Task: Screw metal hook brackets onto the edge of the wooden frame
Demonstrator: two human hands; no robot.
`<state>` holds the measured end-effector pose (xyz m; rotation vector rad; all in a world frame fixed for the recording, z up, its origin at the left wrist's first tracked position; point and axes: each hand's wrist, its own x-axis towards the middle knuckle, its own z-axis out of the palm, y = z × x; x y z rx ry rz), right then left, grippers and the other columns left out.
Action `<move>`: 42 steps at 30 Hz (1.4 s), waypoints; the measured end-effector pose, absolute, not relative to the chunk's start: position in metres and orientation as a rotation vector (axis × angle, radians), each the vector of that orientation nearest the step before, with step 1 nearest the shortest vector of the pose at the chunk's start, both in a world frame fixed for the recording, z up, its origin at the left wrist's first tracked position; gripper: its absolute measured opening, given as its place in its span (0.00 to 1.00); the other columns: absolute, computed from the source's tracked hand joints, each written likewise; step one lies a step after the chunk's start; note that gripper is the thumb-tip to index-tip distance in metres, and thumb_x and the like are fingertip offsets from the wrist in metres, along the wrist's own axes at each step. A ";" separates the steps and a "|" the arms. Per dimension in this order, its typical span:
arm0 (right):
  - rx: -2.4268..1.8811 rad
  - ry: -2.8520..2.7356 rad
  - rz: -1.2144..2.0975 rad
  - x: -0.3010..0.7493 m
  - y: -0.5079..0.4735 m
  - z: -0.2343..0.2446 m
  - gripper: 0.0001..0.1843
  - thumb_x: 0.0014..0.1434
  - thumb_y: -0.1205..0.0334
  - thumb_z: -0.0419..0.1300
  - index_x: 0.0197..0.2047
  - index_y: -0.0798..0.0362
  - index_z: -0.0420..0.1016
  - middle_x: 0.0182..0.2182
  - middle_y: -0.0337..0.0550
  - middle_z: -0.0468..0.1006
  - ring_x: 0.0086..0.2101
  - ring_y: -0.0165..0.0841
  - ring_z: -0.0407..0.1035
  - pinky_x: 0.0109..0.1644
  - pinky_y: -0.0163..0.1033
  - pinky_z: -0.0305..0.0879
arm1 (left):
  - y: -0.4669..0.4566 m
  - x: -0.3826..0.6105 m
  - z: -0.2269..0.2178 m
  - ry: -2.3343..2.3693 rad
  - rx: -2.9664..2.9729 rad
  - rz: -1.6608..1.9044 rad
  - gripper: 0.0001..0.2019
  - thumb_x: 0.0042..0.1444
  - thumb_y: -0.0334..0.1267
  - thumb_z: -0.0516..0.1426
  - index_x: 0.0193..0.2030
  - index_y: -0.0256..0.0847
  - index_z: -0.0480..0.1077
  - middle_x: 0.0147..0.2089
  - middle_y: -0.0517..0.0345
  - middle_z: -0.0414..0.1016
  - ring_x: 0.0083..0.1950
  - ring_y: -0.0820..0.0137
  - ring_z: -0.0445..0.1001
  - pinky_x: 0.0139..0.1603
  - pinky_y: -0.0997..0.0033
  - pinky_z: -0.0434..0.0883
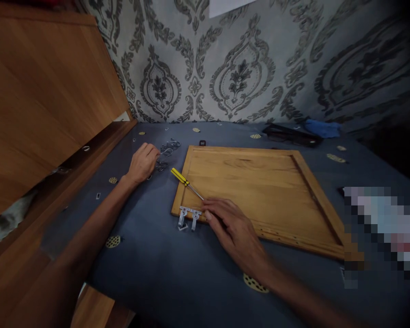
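Observation:
My left hand (143,162) is closed at a small pile of metal wire hooks (171,146), with a shiny hook at its fingertips. My right hand (234,225) rests with fingers stretched out on the near edge of a framed wooden panel (249,182). Across the panel's left side lies a screwdriver (180,176) with a yellow and black handle; its shaft tip reaches my right fingers. Just left of those fingers, a silver double hook (190,216) sits on the panel's near left corner, its prongs hanging past the edge.
A dark blue patterned cloth (140,255) covers the surface. At the back right are a black case-like object (292,135) and a blue cloth (323,128). A wooden cabinet (48,91) stands along the left, and patterned wallpaper (194,59) rises behind. A blurred-out patch covers the right side.

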<state>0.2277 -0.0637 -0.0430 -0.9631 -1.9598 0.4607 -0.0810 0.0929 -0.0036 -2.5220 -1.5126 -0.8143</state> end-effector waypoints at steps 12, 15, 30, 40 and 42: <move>-0.958 -1.777 0.378 0.239 -0.069 -0.029 0.18 0.76 0.61 0.57 0.66 0.47 0.72 0.44 0.47 0.81 0.39 0.36 0.79 0.43 0.42 0.81 | 0.022 -0.004 0.045 -1.383 -3.437 -0.924 0.11 0.64 0.43 0.61 0.39 0.37 0.77 0.38 0.54 0.82 0.40 0.69 0.80 0.42 0.72 0.75; -0.906 -1.873 0.409 0.243 -0.075 -0.016 0.12 0.74 0.61 0.60 0.57 0.45 0.81 0.39 0.43 0.80 0.36 0.34 0.78 0.40 0.39 0.79 | 0.009 0.005 0.050 -1.319 -3.660 -0.811 0.11 0.63 0.44 0.62 0.39 0.37 0.77 0.36 0.55 0.82 0.38 0.70 0.79 0.41 0.74 0.75; -1.146 -1.433 1.174 0.238 -0.119 -0.018 0.10 0.64 0.50 0.71 0.39 0.48 0.87 0.25 0.39 0.85 0.24 0.33 0.79 0.29 0.37 0.77 | -0.017 0.019 0.055 -1.422 -3.504 -0.912 0.09 0.68 0.42 0.59 0.45 0.39 0.76 0.44 0.54 0.80 0.43 0.67 0.78 0.44 0.71 0.73; -1.169 -1.192 1.492 0.228 -0.114 -0.027 0.23 0.62 0.38 0.70 0.37 0.52 0.87 0.27 0.45 0.86 0.24 0.33 0.80 0.23 0.33 0.75 | -0.048 0.015 0.034 -1.047 -3.227 -0.513 0.24 0.61 0.57 0.69 0.57 0.48 0.73 0.55 0.51 0.78 0.57 0.55 0.74 0.58 0.52 0.72; -1.161 -1.178 1.530 0.227 -0.111 -0.026 0.22 0.62 0.40 0.70 0.36 0.52 0.87 0.25 0.43 0.85 0.22 0.31 0.77 0.23 0.32 0.74 | -0.052 0.019 0.028 -1.045 -3.145 -0.518 0.27 0.59 0.59 0.70 0.57 0.46 0.72 0.55 0.50 0.78 0.57 0.53 0.73 0.56 0.51 0.72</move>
